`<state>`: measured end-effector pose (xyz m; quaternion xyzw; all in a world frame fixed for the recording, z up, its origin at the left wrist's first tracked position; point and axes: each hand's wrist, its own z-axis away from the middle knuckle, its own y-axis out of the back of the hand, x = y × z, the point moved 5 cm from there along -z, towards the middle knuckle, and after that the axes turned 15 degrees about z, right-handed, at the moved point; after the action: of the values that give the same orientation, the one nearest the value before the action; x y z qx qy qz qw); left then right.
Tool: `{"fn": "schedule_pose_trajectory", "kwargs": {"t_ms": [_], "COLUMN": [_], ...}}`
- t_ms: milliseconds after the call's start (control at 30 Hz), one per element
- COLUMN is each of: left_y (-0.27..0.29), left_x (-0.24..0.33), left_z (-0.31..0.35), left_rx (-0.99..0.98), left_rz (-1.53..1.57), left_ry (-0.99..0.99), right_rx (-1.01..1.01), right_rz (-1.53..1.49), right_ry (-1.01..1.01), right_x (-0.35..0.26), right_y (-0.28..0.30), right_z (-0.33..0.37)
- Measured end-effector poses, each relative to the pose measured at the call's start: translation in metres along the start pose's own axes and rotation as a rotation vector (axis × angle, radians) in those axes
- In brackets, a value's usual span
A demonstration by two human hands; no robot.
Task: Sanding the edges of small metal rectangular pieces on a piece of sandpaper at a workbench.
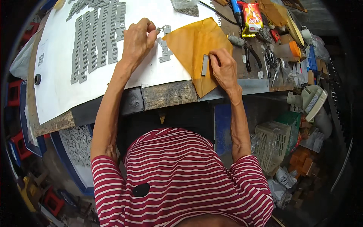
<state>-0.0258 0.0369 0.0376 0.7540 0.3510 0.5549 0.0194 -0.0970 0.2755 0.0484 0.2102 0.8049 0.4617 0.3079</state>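
Note:
My left hand [139, 41] is closed in a pinch over the white sheet, with a small grey metal piece [158, 30] at its fingertips. Just beside it, several loose grey plates [165, 59] and some tiny dark parts [163, 28] lie on the sheet. A flat grey strip [205, 65] rests on a brown paper sheet [185, 41]. My right hand [225, 70] has its fingers curled together against the strip's right edge; the thumb's grip is partly hidden.
Long rows of grey plates [92, 39] cover the left of the white sheet [56, 87]. Black-handled pliers [249, 58], a red and yellow packet [252, 19] and a clear bag [186, 6] lie beyond the brown paper. Below the table's left side stands a blue bin [85, 185] of small parts.

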Motion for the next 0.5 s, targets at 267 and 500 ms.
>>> {"fn": "schedule_pose_trajectory", "kwargs": {"t_ms": [267,500], "left_y": [0.014,0.011], "left_x": [0.01,0.007], "left_z": [0.025,0.035], "left_rx": [0.049,0.104], "left_rz": [0.297,0.478], "left_ry": [0.148,0.128], "right_rx": [-0.042,-0.076], "right_rz": [0.159,0.24], "right_ry": [0.182,0.311], "right_x": [-0.01,-0.013], "right_y": [-0.005,-0.007], "right_z": [-0.004,-0.005]}}
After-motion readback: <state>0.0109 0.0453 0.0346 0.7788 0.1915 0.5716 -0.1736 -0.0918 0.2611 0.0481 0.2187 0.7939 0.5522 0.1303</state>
